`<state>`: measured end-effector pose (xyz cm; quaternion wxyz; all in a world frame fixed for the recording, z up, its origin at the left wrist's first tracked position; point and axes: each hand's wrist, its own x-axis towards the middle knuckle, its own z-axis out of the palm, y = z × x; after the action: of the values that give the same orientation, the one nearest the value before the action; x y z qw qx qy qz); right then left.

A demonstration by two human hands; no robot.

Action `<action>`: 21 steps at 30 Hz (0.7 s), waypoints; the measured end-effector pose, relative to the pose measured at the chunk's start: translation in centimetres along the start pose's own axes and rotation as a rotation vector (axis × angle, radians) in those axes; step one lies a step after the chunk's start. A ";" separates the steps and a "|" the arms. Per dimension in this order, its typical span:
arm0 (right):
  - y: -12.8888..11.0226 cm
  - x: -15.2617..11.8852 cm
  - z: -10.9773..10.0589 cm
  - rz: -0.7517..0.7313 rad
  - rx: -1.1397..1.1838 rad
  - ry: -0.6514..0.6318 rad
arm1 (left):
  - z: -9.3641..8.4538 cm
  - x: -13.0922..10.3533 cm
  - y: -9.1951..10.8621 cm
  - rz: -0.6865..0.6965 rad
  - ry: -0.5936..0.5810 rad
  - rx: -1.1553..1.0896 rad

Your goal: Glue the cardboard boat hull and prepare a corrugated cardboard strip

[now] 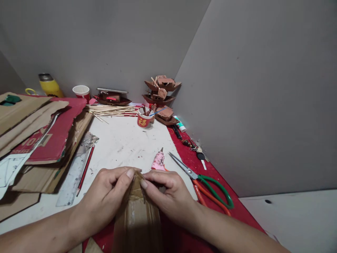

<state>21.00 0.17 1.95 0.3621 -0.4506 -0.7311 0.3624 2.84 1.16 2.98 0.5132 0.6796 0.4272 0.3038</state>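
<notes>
Both hands pinch the narrow far end of a folded cardboard piece [137, 218], which runs toward me along the bottom of the view. My left hand [107, 196] has its thumb and fingers closed on the left side of the tip. On the right side of that tip, my right hand [168, 196] is closed in the same way. The cardboard looks creased near the tip. Just beyond my right hand lies a pink hot glue gun [158, 161], partly hidden by the hand. Scissors [195, 174] with green and orange handles rest to its right.
Stacked cardboard sheets [63, 130], a clear ruler [70, 182] and a red pencil [86, 168] lie at left. Behind are thin wooden sticks [113, 110], a red paper cup [144, 121], model boats [163, 93], another cup [81, 92] and a yellow bottle [50, 86]. Keys [201, 156] lie near the wall.
</notes>
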 end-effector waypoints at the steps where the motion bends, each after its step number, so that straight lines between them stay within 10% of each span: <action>1: 0.0 0.0 0.0 -0.008 -0.005 -0.002 | 0.0 0.0 0.1 0.005 0.006 -0.006; 14: 0.1 -0.1 -0.3 -0.053 -0.051 0.018 | 0.0 0.1 -0.7 -0.271 -0.081 -0.415; 21: 0.4 -0.2 0.0 0.235 0.178 0.074 | 0.3 0.4 -0.9 -0.295 -0.027 -0.472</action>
<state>21.17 0.09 1.57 0.3824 -0.5122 -0.6244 0.4489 2.99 1.48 2.06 0.7018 0.4753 0.4322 0.3078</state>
